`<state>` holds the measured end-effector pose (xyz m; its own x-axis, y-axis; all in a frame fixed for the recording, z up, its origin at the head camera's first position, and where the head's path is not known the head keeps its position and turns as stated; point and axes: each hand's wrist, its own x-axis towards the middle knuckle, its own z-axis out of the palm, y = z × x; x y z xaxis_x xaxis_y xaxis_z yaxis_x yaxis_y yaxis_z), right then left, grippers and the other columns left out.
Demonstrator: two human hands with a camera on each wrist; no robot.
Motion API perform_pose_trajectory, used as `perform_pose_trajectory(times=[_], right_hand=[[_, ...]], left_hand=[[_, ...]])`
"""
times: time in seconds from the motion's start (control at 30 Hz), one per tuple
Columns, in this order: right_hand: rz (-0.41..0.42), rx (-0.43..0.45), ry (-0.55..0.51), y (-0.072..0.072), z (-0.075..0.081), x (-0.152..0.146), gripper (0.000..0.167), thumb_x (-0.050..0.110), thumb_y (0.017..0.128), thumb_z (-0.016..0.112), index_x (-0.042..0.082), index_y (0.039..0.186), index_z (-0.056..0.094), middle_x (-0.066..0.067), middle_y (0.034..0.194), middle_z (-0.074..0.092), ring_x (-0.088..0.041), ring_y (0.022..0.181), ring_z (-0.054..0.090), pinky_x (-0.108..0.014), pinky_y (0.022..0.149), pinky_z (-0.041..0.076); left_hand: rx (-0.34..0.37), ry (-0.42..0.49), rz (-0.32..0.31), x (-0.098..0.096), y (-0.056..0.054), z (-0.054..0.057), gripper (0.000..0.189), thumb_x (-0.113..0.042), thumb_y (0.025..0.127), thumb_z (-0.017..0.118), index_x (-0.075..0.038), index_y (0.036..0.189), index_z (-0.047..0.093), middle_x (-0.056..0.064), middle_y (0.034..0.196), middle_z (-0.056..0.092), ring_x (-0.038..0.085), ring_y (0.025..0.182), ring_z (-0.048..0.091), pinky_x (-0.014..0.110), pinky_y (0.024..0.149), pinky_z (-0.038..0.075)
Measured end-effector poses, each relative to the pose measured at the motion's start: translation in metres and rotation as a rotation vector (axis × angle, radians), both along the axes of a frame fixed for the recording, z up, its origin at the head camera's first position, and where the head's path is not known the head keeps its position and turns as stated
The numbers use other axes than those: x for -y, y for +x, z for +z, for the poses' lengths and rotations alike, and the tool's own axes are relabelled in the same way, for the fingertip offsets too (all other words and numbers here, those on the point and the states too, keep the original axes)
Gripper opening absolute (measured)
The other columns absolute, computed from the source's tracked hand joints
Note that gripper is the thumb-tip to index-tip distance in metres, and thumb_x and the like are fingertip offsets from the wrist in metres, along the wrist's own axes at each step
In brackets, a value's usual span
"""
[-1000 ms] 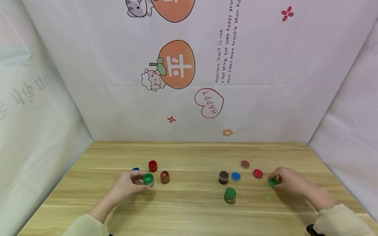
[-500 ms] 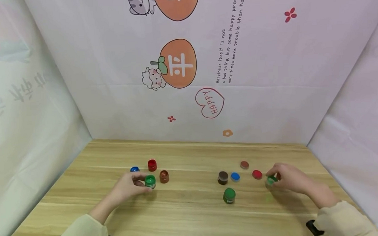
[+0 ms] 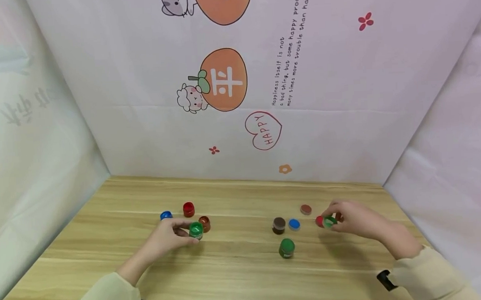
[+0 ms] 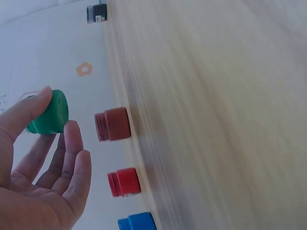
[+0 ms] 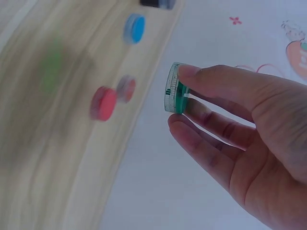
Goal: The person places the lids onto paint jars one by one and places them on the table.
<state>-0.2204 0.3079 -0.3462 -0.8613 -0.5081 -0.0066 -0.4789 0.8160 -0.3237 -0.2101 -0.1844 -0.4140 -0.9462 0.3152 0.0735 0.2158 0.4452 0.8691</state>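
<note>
In the head view my left hand (image 3: pixel 167 236) holds an uncapped green paint jar (image 3: pixel 196 230) between thumb and fingers. The left wrist view shows that jar (image 4: pixel 56 115) lifted clear of the table. My right hand (image 3: pixel 358 220) pinches a green lid (image 3: pixel 329 222) with a clear rim. In the right wrist view the lid (image 5: pixel 175 91) is held up on edge, off the table. Beside the left hand stand uncapped paint jars: blue (image 3: pixel 166 214), red (image 3: pixel 188 209) and brown (image 3: pixel 204 223). The green lid partly covers a red lid (image 3: pixel 319 221) from view.
A capped dark brown jar (image 3: pixel 278 225) and a capped green jar (image 3: pixel 287 248) stand mid-table. A blue lid (image 3: pixel 294 224) and a brown lid (image 3: pixel 306 209) lie between them and the right hand. White printed sheets (image 3: pixel 328 137) enclose the wooden table (image 3: pixel 238 280).
My right hand has lifted the green lid and carried it left, beside the red lid. The left hand has moved the green jar slightly right, close in front of the brown jar.
</note>
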Motion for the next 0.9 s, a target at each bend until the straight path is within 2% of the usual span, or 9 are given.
perform_pose_trajectory(times=[0.23,0.37,0.53,0.73,0.9], right_hand=[[0.038,-0.008,-0.012,0.002,0.010,0.019,0.026,0.007,0.087,0.080,0.003,0.112,0.077,0.003,0.099,0.062,-0.015,0.081,0.058,-0.027,0.065,0.051],[0.066,-0.018,-0.002,0.000,0.014,0.028,0.025,0.008,0.087,0.080,0.006,0.112,0.078,0.003,0.101,0.064,-0.015,0.082,0.060,-0.028,0.066,0.052],[0.105,-0.015,-0.035,-0.004,0.019,0.039,0.025,0.008,0.087,0.081,0.005,0.111,0.078,0.001,0.102,0.066,-0.012,0.079,0.058,-0.027,0.066,0.052],[0.137,0.008,-0.052,-0.005,0.024,0.052,0.028,0.007,0.088,0.080,0.002,0.115,0.076,-0.001,0.106,0.067,-0.012,0.080,0.059,-0.025,0.065,0.052],[0.144,0.035,-0.069,-0.007,0.025,0.060,0.027,0.007,0.089,0.079,0.001,0.115,0.075,0.000,0.104,0.065,-0.008,0.080,0.057,-0.025,0.064,0.053]], left_hand=[[-0.004,0.026,-0.029,-0.011,-0.004,0.003,0.047,-0.015,0.083,0.088,0.001,0.123,0.069,0.007,0.107,0.072,0.019,0.090,0.069,0.031,0.079,0.057],[-0.002,0.058,-0.052,-0.020,-0.007,0.003,0.048,-0.014,0.083,0.088,0.003,0.124,0.068,0.007,0.106,0.073,0.020,0.093,0.069,0.029,0.081,0.057],[0.009,0.080,-0.042,-0.032,-0.009,0.002,0.047,-0.010,0.081,0.089,0.004,0.120,0.066,0.008,0.103,0.073,0.021,0.092,0.069,0.029,0.080,0.058],[0.025,0.062,-0.013,-0.044,-0.011,0.002,0.043,-0.013,0.080,0.090,0.001,0.114,0.067,0.003,0.097,0.071,0.019,0.090,0.069,0.032,0.080,0.058],[0.032,0.063,-0.037,-0.053,-0.013,0.000,0.039,-0.013,0.081,0.089,0.001,0.111,0.069,0.004,0.099,0.071,0.019,0.089,0.070,0.033,0.082,0.058]])
